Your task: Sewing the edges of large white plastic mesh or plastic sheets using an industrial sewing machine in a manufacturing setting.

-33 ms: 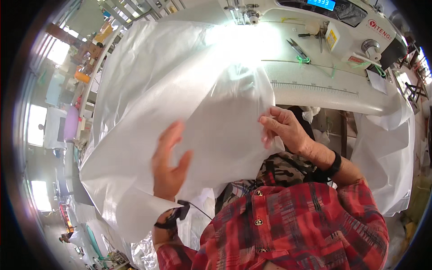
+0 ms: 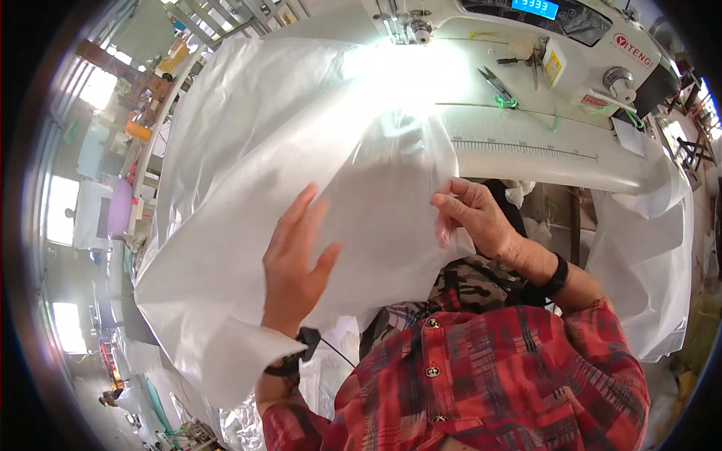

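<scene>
A large translucent white plastic sheet [image 2: 248, 180] drapes over the sewing machine table and down toward my lap. Its upper part runs under the bright lamp by the needle area of the sewing machine [image 2: 418, 30]. Over the sheet's middle, my left hand [image 2: 297, 252] is raised with fingers apart and slightly blurred, holding nothing. My right hand [image 2: 474, 214] pinches the sheet's right edge between thumb and fingers, close to the table's front edge.
On the machine bed lie thread snips [image 2: 498, 89] with a green cord. A ruler strip [image 2: 526, 146] runs along the table's front. More white sheeting [image 2: 639, 255] hangs at the right. Cluttered shelving with a purple item [image 2: 119, 209] stands at the left.
My left hand has shifted a little to the right over the sheet, its fingers reaching slightly higher. My right hand stays at the sheet's edge.
</scene>
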Demonstrator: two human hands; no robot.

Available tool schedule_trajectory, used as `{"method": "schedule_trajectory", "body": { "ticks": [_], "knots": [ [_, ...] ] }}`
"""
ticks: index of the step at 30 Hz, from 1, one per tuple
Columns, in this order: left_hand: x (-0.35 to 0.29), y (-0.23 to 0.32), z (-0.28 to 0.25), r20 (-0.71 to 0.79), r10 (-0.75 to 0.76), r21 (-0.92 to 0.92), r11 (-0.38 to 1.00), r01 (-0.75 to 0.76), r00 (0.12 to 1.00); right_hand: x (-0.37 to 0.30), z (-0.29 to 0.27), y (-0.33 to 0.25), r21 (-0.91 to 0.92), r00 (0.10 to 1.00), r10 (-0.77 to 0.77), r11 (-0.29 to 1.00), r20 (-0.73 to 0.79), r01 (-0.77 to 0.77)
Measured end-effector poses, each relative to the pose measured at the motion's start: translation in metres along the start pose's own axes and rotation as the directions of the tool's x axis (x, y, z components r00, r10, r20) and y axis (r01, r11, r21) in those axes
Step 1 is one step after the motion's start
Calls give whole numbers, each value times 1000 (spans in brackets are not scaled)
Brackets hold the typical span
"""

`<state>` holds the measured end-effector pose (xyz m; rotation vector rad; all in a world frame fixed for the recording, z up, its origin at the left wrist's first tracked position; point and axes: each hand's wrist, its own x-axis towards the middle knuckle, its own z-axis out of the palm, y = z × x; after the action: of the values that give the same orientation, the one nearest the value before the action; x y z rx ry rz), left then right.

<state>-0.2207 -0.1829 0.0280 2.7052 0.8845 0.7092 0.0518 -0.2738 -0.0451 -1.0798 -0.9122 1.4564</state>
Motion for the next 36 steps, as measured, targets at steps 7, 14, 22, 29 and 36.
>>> {"method": "schedule_trajectory", "body": {
  "ticks": [7, 14, 22, 29, 36],
  "knots": [
    [29, -56, 65, -94, -59, 626, 772, 105, 994, 2, 14, -3, 34, 995, 48, 998, 85, -51],
    [41, -79, 48, -198, -39, 744, 644, 176, 979, 10, 10, 10, 91, 996, 27, 995, 88, -35],
    [46, -95, 20, -198, -21, 417, 903, 103, 980, 10, -4, 13, 72, 998, 39, 996, 49, -42],
    [54, -85, 1, -287, 141, 286, 957, -55, 947, 12, 4, 19, 141, 998, 14, 990, 67, -23],
    [61, 31, 7, 262, -440, -683, 544, 488, 859, 7, 17, 1, 140, 979, -162, 980, 126, 144]
  ]
}}
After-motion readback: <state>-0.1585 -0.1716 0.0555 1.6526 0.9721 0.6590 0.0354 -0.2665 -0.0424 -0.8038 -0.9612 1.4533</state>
